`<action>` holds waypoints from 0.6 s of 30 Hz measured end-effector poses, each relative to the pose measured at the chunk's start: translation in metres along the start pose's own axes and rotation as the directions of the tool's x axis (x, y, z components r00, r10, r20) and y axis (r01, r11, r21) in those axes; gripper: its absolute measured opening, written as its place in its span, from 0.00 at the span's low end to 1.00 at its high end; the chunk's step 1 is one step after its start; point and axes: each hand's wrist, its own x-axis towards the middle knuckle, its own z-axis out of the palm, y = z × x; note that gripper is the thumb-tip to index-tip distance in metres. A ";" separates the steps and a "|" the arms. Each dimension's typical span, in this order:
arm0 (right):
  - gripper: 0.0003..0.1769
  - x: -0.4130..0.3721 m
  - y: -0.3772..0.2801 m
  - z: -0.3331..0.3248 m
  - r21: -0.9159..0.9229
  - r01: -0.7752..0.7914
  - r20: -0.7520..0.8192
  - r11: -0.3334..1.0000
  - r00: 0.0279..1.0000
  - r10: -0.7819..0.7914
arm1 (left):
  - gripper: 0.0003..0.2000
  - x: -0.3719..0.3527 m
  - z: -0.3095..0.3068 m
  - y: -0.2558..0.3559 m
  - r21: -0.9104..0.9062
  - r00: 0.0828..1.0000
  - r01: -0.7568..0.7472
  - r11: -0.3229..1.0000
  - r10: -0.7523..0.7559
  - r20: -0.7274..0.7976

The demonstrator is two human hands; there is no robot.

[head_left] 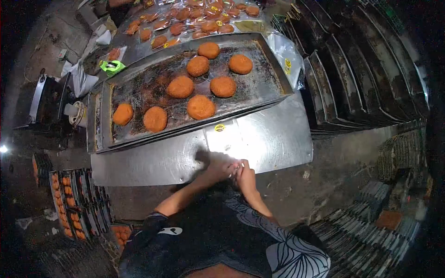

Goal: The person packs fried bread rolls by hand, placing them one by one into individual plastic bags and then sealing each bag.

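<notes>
A clear plastic bag (227, 139) with a yellow round label lies over the metal table (282, 134), its near end reaching my fingers. My left hand (219, 167) is closed on that near end, somewhat blurred. Beside it, fingertips touching, my right hand (245, 175) pinches the same bag edge. Just beyond the hands rests a stack of metal baking trays (194, 121). On the top tray sit several round brown buns, among them a bun (201, 107) close to the near rim.
Bagged buns (199, 25) cover the far end of the table. Plastic bags (282, 53) lie right of the trays. A lime-green tape dispenser (112, 67) is at left. Stacked trays (343, 69) stand at right; racks with buns (67, 204) are on the lower left floor.
</notes>
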 end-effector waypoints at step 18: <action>0.24 0.189 -0.138 0.066 -0.684 0.268 -0.152 0.678 0.857 -0.493 | 0.13 -0.020 -0.221 0.000 -0.906 0.492 -0.393 0.156 -0.797 -0.351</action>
